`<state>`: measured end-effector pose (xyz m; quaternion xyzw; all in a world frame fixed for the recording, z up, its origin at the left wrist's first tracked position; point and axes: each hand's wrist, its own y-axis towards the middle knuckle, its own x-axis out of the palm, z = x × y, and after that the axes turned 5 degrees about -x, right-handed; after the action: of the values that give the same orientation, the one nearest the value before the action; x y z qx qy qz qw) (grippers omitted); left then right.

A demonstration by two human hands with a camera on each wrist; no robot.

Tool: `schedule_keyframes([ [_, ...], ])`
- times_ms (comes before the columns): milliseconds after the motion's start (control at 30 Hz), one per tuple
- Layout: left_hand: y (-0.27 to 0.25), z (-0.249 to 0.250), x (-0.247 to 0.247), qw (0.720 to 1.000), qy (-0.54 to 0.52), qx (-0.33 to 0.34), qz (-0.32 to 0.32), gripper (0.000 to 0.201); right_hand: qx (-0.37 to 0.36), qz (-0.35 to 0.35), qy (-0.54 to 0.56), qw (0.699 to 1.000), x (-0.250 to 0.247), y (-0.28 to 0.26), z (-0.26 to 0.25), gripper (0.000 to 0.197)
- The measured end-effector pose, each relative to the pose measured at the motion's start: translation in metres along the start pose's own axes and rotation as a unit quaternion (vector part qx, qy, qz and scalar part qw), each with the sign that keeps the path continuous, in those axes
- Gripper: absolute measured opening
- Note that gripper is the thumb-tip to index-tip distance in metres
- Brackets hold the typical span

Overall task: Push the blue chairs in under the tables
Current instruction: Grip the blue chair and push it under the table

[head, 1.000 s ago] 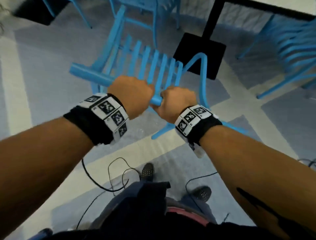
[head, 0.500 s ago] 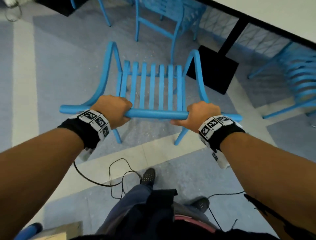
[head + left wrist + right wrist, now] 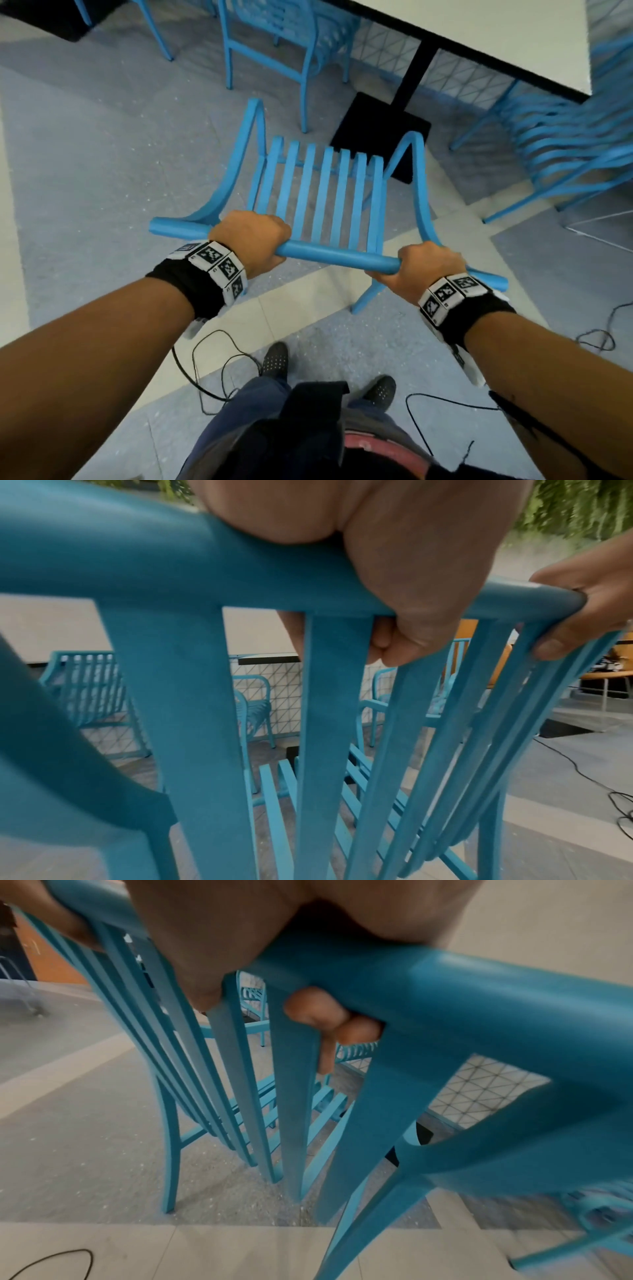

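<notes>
A blue slatted chair (image 3: 325, 192) stands in front of me, its seat facing a white table (image 3: 479, 37) with a black edge. My left hand (image 3: 251, 236) grips the left part of the chair's top rail (image 3: 337, 255). My right hand (image 3: 423, 265) grips the same rail further right. In the left wrist view my fingers (image 3: 407, 610) curl round the rail (image 3: 137, 569) above the back slats. My right wrist view has my fingertips (image 3: 329, 1015) wrapped under the rail (image 3: 479, 988). The chair's front reaches the table's black base plate (image 3: 380, 133).
A black post (image 3: 412, 73) carries the table. Another blue chair (image 3: 291, 37) stands beyond on the left, and a third (image 3: 561, 144) on the right by the table's corner. Black cables (image 3: 219, 370) lie on the floor near my feet (image 3: 275, 359).
The chair has swung from a skewed pose to square in front of me, and my hands moved apart along the rail. It now stands closer to the table's base.
</notes>
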<state>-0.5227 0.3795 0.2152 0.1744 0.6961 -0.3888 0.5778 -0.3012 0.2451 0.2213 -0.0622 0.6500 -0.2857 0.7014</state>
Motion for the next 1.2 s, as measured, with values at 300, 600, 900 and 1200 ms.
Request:
schedule_keyframes([
  [300,0.036,0.036,-0.013,0.997,0.034,0.065,-0.009,0.026,0.045,-0.017,0.035,0.998,0.027,-0.03,0.03,0.061],
  [600,0.074,0.048,-0.022,0.999,0.023,0.038,0.012,0.026,0.052,0.012,0.027,0.998,0.019,-0.001,0.057,0.066],
  [900,0.165,0.055,-0.046,1.0,0.014,-0.022,0.008,0.025,0.054,0.051,0.021,0.997,-0.006,0.068,0.101,0.071],
  [1200,0.24,0.053,-0.065,0.999,0.028,-0.03,0.028,0.02,0.057,0.103,0.024,0.993,-0.019,0.125,0.138,0.069],
])
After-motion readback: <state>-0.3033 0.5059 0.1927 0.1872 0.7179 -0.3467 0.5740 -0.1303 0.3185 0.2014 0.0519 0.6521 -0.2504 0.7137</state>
